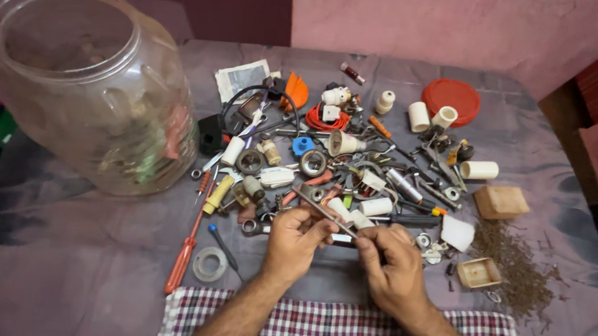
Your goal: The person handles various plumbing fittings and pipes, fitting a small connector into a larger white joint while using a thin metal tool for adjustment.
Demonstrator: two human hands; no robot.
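From my remote station I note a table [74, 271] draped in a creased grey-mauve cloth, set against a pink wall [427, 21], with a darker maroon panel to the upper left. A checked red-and-white cloth [342, 334] lies along the near edge under the forearms. The left hand [294, 243] is closed, thumb and fingers pinching the near end of a thin metal rod [324, 212]; the right hand [395, 264] is likewise closed, fingers curled on the same rod's other end. The rod slants from upper left to lower right, held just above the cloth at the near edge of the hardware heap, in the middle of the table. That heap covers the centre: white plastic cylinders, washers, springs, an orange cable coil [326, 120]. A large clear plastic jar [90, 85] lies on its side at the left, well apart from the hands. A red-handled screwdriver [186, 248] and a roll of clear tape [210, 263] lie left of the left hand. At the far right sits a red round lid [451, 100]; nearer, a small cardboard box [500, 201] and a spread of small brown nails [514, 266].
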